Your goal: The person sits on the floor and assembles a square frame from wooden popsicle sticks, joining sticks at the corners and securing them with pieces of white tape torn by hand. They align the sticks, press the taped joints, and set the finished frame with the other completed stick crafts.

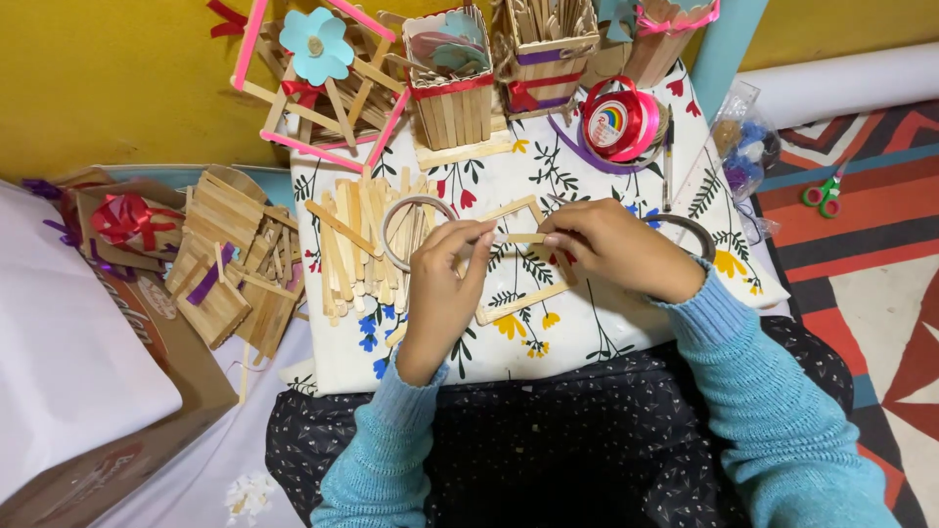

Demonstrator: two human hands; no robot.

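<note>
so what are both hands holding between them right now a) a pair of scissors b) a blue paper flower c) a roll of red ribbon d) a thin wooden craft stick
d: the left hand and right hand pinch the ends of a thin wooden stick over a stick frame; the ribbon roll, scissors and paper flower lie untouched.

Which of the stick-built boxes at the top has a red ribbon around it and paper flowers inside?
The left box, beside the pink-edged frame; the box to its right holds loose sticks.
</note>
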